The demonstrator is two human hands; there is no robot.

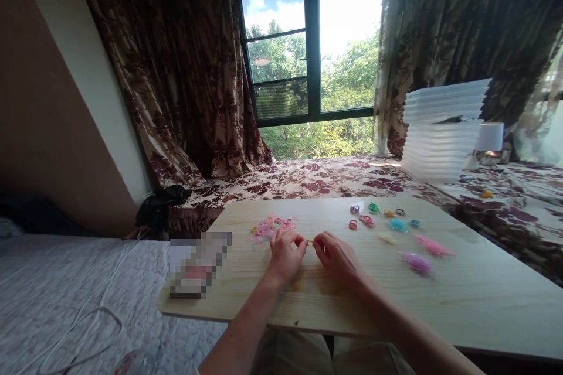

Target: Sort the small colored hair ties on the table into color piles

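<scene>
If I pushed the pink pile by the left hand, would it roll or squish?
The pink pile would probably spread rather than roll, since it's a loose heap of little pieces. It's likely light, as the pieces look thin.

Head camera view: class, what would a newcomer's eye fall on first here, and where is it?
Most likely the bright window at top centre, framed by dark floral curtains. Next, perhaps, the left hand and right hand at lower centre, their fingertips at a small yellowish loop over the pale wooden table. A pile of pastel loops lies just beyond the left hand.
</scene>
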